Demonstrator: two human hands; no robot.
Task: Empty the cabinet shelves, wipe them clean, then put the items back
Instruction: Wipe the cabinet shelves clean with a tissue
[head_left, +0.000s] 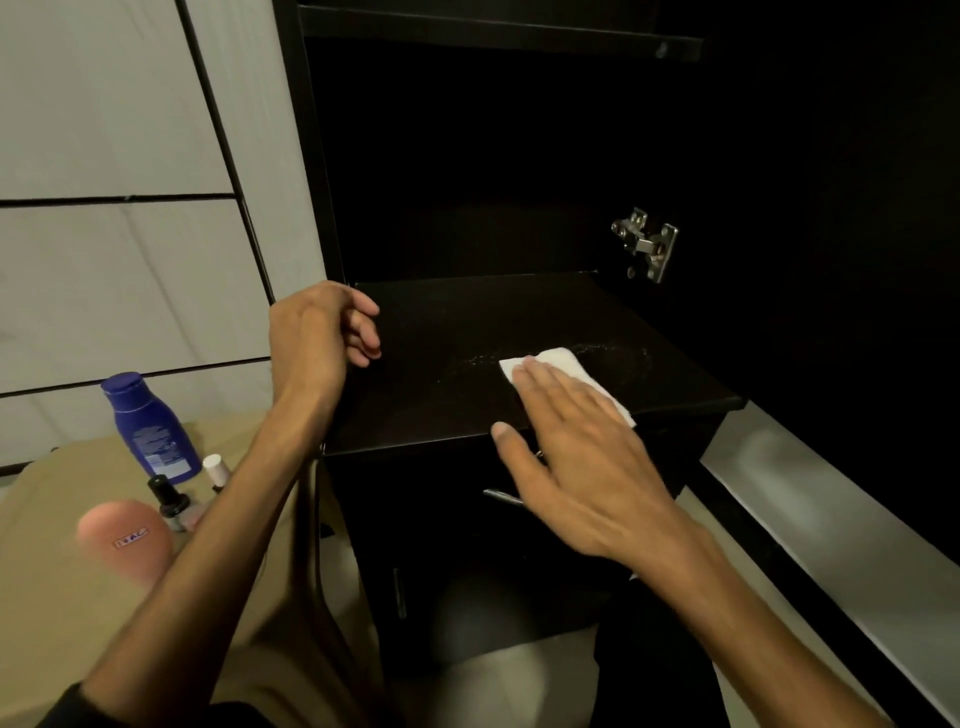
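Pressing flat on 1 white cloth, my right hand lies on the dark cabinet shelf, fingers straight & together, palm down, thumb splayed out over the shelf's front edge. Cloth sits near the front-right of the shelf, partly under the fingers, w/ its far edge & right corner showing. A pale smear of dust or residue runs across the shelf just beyond the cloth.

Left hand is at the shelf's left front corner, wrist bent, fingers loosely curled, gripping nothing I can see; can't tell if it touches the cabinet side.

Count on the shelf: 1 cloth, nothing else visible. 1 metal hinge on the cabinet's right inner wall, above the shelf's back corner. 1 upper shelf edge higher up, too dark to read.

Off to the left, on a tan surface: 1 blue bottle upright, 1 small dark-capped bottle & 1 small white-capped bottle just in front of it, 1 pink rounded container nearest me. So 4 items, grouped close, well apart from the cloth.

Both forearms bare, reaching fwd from bottom of view.
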